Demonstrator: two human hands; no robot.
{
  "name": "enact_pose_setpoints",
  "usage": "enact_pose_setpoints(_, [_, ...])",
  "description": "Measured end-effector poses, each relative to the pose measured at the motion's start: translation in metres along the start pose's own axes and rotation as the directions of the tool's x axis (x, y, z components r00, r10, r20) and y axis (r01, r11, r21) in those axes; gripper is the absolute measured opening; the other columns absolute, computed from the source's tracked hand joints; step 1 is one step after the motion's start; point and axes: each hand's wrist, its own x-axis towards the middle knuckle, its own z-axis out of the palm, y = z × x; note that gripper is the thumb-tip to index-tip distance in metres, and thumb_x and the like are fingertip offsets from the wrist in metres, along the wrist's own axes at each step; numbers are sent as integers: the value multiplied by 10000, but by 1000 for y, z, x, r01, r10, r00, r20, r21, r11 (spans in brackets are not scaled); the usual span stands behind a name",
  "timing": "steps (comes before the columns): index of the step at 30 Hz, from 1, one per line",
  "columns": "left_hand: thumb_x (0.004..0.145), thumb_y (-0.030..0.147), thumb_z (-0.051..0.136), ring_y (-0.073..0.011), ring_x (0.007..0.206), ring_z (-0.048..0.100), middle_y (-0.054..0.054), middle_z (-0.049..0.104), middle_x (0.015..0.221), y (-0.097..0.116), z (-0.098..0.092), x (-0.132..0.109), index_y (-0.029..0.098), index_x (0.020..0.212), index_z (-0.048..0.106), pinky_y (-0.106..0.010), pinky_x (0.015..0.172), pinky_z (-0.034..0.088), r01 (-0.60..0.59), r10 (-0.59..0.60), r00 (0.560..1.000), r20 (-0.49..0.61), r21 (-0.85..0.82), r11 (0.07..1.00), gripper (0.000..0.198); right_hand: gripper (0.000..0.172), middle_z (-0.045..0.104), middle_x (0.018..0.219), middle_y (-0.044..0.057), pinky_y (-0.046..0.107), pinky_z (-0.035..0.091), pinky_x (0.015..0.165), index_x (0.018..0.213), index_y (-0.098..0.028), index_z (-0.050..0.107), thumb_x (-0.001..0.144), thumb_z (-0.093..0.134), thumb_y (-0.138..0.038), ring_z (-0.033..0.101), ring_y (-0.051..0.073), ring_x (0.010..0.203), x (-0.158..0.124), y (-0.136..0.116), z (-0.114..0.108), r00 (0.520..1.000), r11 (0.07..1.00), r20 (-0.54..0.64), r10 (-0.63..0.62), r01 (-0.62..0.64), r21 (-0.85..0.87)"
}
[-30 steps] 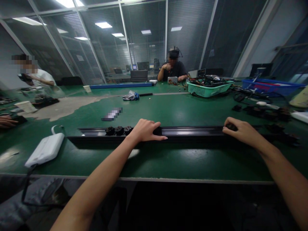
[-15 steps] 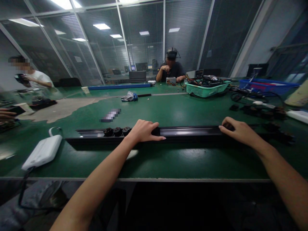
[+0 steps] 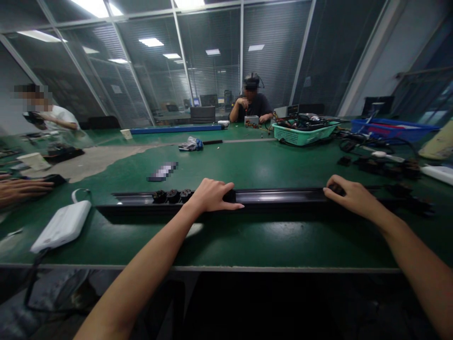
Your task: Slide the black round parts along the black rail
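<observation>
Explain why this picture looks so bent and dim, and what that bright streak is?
Head view: the wide lens bows the window frames and the table edge; ceiling lights glare as a streak on the black rail held by the left hand and right hand; below that edge is dark shadow.

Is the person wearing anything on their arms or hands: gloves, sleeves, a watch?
No. Both the left hand and right hand are bare, without gloves or rings that show. The forearms are bare too: no sleeves, watch or bands in view.
</observation>
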Motion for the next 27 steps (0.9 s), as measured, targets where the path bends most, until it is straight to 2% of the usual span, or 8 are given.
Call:
enact_pose_setpoints(14, [792,839,277,-203,684,634,-78,703,814,1,-1,0,196,923,609,-284,548,217,15,-15,1000,8,-8,1000,736,310,613,832,31,321,416,713,881,-236,531,839,513,-543,585,209,768,-1,2,1,1000,1000,-3,2,-2,24])
enact_pose_setpoints(27, [788,848,251,-203,678,636,-73,697,795,0,0,0,195,885,590,-287,534,187,7,-7,1000,-6,-6,1000,741,378,631,802,16,313,414,695,865,-245,565,791,555,-616,593,205,752,-2,1,-4,998,997,5,57,-57,46])
